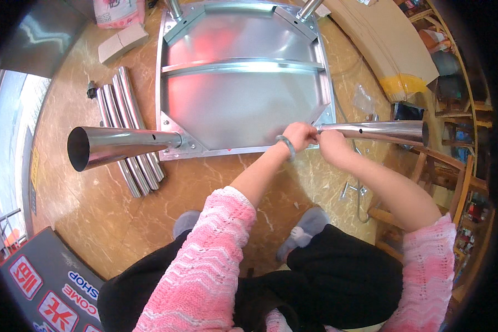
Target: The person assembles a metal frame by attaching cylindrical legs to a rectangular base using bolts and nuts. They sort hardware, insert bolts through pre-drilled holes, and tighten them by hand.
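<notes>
A shiny metal table frame lies upside down on the floor before me, with tubular legs standing up from its corners. Both my hands meet at its near right corner, by the base of the right leg. My left hand, with a bangle at the wrist, is closed, its fingertips pinched close to the bracket. Right against it, my right hand is curled shut at the foot of the leg. Whatever lies between the fingers is hidden. The near left leg flares toward me with its open end.
Several loose metal tubes lie left of the frame, partly under the left leg. Beyond them are a pale block and a pink bag. A cardboard sheet, a wooden stool and small metal tools lie to the right.
</notes>
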Demonstrator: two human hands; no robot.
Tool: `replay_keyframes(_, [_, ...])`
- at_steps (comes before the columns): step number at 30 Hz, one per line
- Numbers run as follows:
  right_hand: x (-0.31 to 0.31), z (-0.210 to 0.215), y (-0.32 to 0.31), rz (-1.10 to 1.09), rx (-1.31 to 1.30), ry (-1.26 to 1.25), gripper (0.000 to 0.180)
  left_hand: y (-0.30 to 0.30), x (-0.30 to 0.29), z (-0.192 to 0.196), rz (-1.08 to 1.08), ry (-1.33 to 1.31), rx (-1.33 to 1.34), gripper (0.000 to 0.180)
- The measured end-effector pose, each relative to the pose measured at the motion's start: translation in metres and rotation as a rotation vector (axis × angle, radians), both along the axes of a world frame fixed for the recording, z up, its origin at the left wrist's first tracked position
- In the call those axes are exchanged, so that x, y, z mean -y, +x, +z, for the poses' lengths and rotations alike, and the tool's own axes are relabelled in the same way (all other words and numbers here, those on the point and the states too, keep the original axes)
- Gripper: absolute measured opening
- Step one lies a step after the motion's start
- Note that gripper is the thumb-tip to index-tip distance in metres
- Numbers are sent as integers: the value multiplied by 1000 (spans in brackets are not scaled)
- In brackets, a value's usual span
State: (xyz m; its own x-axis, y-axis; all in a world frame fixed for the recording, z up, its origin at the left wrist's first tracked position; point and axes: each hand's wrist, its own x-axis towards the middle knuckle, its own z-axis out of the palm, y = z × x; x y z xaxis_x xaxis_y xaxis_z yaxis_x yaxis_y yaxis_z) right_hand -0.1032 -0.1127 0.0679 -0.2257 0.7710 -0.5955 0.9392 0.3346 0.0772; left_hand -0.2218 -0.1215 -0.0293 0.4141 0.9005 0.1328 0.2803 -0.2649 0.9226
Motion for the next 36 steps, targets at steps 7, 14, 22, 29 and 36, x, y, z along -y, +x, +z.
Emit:
replay_keyframes(7, [7, 6, 20, 781, 151, 226, 13, 2, -5, -7, -17, 33, -9, 11])
replay_keyframes(14, [2, 6, 10, 476, 115, -48, 15, -2, -3, -7, -39, -44, 20, 13])
replay_keyframes(22, [-10, -1, 0, -732, -182, -456, 17, 1, 0, -6, -25, 7, -54, 13])
replay_keyframes(29, [5, 4, 16, 667, -161, 171, 11, 3, -6, -15, -40, -3, -108, 12])
replay_keyframes(36, [-4, 2, 8, 534, -29, 20, 13, -1, -11, -12, -125, -3, -180, 15])
